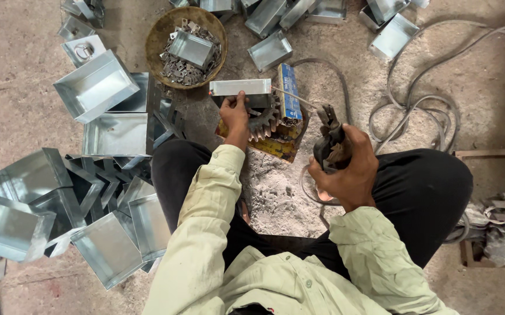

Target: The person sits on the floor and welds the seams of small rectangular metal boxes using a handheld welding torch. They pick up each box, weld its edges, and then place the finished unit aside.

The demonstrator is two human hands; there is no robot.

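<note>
Seated on a dusty floor (19,52), a worker's left hand (235,116) pinches a thin, box-shaped sheet-metal piece (239,87) against a toothed gear (263,121), while the right hand (345,169) is clenched around a welding electrode holder (329,140). The piece looks light and stiff with sharp edges, best gripped by its flat side wall. Finished metal boxes (95,84) lie beside the worker.

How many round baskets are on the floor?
1: the basket sits at top centre, above the left hand, holding small metal pieces and one metal box. None seems hidden.
</note>
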